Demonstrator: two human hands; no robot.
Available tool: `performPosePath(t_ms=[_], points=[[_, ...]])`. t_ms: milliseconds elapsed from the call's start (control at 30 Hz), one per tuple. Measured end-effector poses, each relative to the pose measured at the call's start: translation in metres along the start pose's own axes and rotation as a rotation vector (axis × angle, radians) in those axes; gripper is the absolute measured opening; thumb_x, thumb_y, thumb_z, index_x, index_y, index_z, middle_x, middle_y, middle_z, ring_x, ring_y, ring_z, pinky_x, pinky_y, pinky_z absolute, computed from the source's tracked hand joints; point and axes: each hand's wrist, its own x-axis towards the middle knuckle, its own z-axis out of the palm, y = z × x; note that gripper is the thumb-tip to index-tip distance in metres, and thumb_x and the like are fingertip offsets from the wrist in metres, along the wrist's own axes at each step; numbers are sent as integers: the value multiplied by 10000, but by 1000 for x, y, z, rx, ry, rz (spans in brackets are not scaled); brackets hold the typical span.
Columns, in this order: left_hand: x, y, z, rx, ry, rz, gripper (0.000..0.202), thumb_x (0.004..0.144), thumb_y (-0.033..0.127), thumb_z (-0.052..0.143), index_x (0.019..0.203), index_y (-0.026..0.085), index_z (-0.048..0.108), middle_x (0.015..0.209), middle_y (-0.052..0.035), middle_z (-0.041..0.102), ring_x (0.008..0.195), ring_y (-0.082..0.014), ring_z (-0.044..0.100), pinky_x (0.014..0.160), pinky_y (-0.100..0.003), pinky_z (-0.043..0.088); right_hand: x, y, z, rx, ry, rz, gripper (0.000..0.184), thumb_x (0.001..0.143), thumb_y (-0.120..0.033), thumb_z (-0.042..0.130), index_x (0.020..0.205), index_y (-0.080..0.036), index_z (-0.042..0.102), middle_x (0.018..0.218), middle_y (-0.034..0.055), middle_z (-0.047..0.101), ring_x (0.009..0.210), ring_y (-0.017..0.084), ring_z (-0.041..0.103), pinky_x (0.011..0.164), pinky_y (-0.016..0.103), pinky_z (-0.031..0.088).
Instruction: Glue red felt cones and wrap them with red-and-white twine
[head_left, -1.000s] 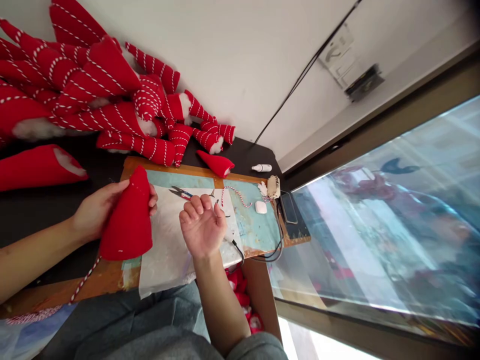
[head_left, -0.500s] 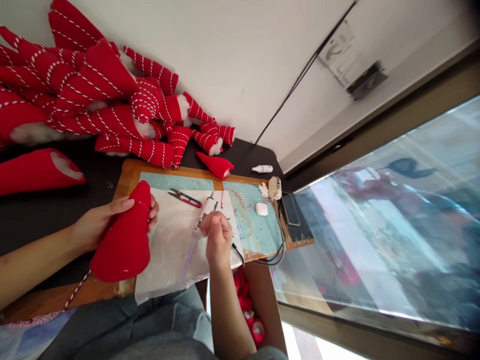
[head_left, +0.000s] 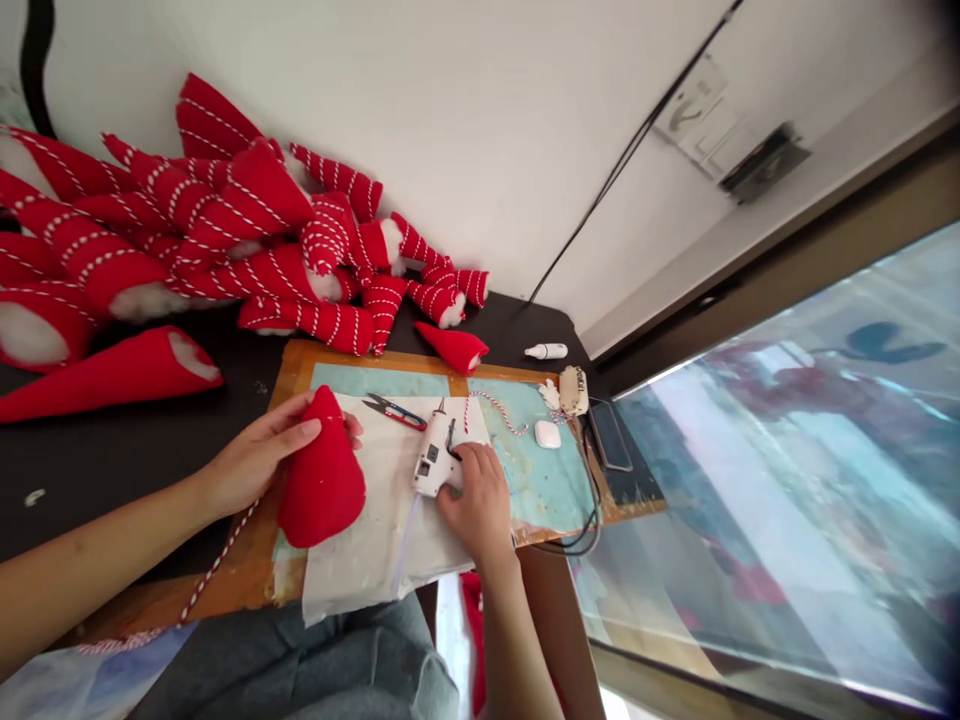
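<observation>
A plain, blunt-tipped red fabric cone (head_left: 324,490) is held in the left hand (head_left: 262,450) over the crinkled white paper (head_left: 375,560); the right hand (head_left: 478,497) curls round a smooth white plastic glue gun (head_left: 430,458). Beyond, cord-striped cones (head_left: 262,210) heap on the black bench (head_left: 90,470).

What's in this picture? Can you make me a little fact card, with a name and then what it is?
Left grip: holding a plain red cloth cone
Right grip: touching the white glue gun at its handle
Under the glue gun: white sheet
Beside it: snips with red and blue handles
On the blue board: red-and-white cord
Along the wall: red cones with striped cord
</observation>
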Motion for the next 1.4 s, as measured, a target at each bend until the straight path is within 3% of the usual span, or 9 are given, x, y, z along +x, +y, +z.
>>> performPosePath(t_ms=[133, 233, 300, 400, 600, 833, 1000, 1167, 1400], points=[[-4, 5, -7, 355, 283, 294, 428, 748, 620, 920, 978, 285, 787, 923, -52, 834, 795, -275, 755, 712, -373, 604, 1, -15, -14, 177, 221, 10, 332, 863, -186, 620, 1189, -220, 675, 1127, 135, 744, 1015, 308, 737, 852, 443, 637], [-4, 16, -16, 735, 339, 717, 189, 871, 422, 879, 1030, 329, 839, 1023, -26, 853, 910, -254, 753, 853, -371, 552, -4, -43, -25, 287, 314, -31, 221, 943, -229, 596, 1148, -234, 676, 1087, 126, 722, 968, 292, 729, 782, 399, 612], [-4, 24, -20, 1020, 359, 1039, 141, 947, 340, 823, 1085, 354, 845, 1001, -18, 862, 888, -249, 744, 840, -378, 518, -7, -64, -29, 363, 256, -100, 168, 951, -245, 576, 1096, -242, 660, 1010, 106, 701, 910, 282, 707, 730, 384, 583], [-4, 31, -23, 1252, 426, 1250, 235, 967, 284, 816, 1189, 362, 813, 982, -18, 865, 865, -260, 724, 804, -394, 473, -8, -89, -32, 423, 94, -155, 45, 934, -256, 579, 964, -247, 611, 884, 69, 645, 775, 248, 635, 633, 360, 495], [-5, 29, -22, 1372, 422, 1320, 310, 957, 244, 833, 1249, 331, 779, 986, -36, 869, 874, -265, 707, 824, -400, 447, -3, -107, -28, 487, -32, -109, 92, 965, -246, 536, 875, -251, 552, 788, 41, 572, 774, 249, 581, 646, 375, 407], [-1, 23, -27, 1335, 427, 1266, 280, 951, 265, 835, 1203, 384, 811, 986, 6, 871, 880, -237, 733, 821, -389, 433, 4, -111, -28, 481, -10, -128, 162, 970, -278, 568, 813, -247, 545, 739, 25, 564, 697, 215, 537, 594, 343, 359], [0, 22, -27, 1342, 429, 1260, 292, 957, 266, 830, 1231, 364, 804, 972, -10, 868, 863, -248, 729, 810, -402, 433, 2, -108, -28, 508, -21, -35, 170, 1002, -278, 538, 839, -245, 573, 779, 34, 579, 744, 220, 565, 625, 347, 403], [0, 20, -27, 1304, 397, 1224, 290, 960, 279, 827, 1233, 373, 809, 993, -19, 863, 864, -250, 731, 793, -393, 430, 0, -107, -21, 474, 23, -114, 175, 955, -286, 572, 794, -255, 514, 736, 26, 541, 699, 223, 533, 607, 356, 355], [-1, 20, -25, 1285, 375, 1221, 383, 946, 221, 836, 1298, 361, 781, 1013, -47, 852, 869, -270, 705, 791, -403, 418, 0, -106, -17, 437, 37, -84, 131, 939, -286, 568, 822, -257, 517, 753, 33, 546, 706, 235, 549, 620, 366, 363]])
